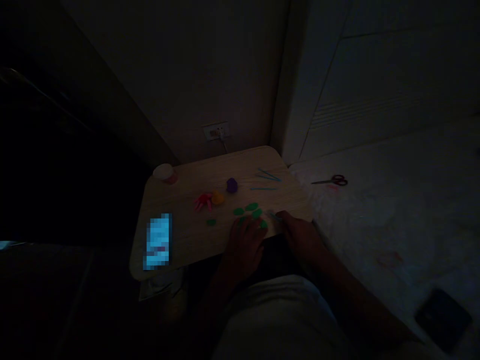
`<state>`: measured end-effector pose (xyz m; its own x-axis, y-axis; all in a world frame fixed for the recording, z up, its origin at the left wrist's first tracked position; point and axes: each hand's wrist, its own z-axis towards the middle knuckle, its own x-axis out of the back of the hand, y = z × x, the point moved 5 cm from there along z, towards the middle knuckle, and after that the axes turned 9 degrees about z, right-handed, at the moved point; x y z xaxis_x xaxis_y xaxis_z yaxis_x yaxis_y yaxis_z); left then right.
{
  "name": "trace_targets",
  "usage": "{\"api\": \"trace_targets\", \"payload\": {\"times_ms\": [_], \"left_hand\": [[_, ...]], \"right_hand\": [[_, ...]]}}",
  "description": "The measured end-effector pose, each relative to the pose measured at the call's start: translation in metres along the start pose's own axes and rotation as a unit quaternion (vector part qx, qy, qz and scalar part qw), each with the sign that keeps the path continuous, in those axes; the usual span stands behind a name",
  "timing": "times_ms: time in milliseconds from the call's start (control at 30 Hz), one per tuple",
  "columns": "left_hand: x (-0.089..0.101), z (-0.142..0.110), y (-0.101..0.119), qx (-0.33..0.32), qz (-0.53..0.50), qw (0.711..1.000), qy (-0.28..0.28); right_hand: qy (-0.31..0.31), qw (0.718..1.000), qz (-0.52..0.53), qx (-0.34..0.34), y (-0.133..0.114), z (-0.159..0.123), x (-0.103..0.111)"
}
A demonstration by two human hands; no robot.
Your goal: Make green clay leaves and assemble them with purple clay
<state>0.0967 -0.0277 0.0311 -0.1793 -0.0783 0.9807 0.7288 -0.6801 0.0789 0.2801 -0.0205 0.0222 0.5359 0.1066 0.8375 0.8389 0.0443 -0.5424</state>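
Several flat green pieces of what looks like modelling clay [252,206] lie near the front edge of a small wooden table [195,240]. My left hand [245,245] rests over some of them, its fingers stretched out and partly covering the nearest ones. Just to the right, my right hand [300,234] is closed around a thin bluish stick [274,216], whose tip points left toward the green pieces. Similar thin sticks [268,176] lie farther back on the table. Dim light hides the fingertips' exact contact.
A purple lump [232,185], an orange lump [217,198] and red-pink pieces [203,201] sit mid-table. A lit phone [157,242] lies at left, a cup [165,173] at the back left. Scissors [337,180] are on the pale surface at right.
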Motion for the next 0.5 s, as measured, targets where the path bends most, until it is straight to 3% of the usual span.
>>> {"api": "trace_targets", "payload": {"times_ms": [300, 500], "left_hand": [[-0.0006, 0.0008, -0.0005, -0.01, -0.008, 1.0, -0.002], [-0.0033, -0.0004, -0.0013, -0.014, -0.012, 1.0, -0.005]], "right_hand": [[-0.002, 0.997, 0.045, 0.056, 0.0035, 0.0003, -0.003], [-0.011, 0.997, 0.069, 0.031, 0.0023, -0.0011, -0.0012]]}}
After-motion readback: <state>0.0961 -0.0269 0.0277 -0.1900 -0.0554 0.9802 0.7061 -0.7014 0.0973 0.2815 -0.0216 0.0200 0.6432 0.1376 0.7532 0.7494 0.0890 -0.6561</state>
